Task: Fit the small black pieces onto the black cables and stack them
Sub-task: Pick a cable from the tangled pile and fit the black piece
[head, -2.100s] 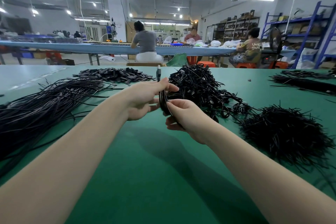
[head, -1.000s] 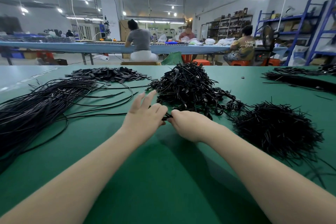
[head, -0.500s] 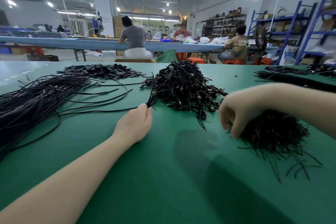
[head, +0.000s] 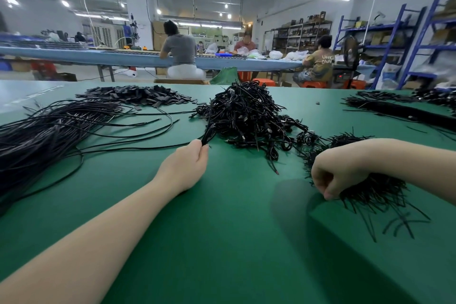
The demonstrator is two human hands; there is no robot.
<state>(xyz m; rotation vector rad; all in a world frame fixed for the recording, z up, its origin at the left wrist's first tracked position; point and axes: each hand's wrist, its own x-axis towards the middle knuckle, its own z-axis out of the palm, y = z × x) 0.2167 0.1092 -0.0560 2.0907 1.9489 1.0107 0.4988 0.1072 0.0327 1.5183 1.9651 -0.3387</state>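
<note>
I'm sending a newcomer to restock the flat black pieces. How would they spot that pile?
On the green table, look to the far left edge. Behind the long loose cables lies the pile of flat black pieces: low, spread-out rectangular tabs, not strands.

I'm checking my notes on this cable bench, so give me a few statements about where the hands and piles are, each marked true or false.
1. The left hand grips a thin bunch of black cables. True.
2. The right hand rests flat on bare table. False: its fingers are curled at the pile of short black strands.
3. The green table holds a tangled heap of coiled cables between the hands. True.
4. The flat black pieces lie at the near right. False: they lie far left.
</note>
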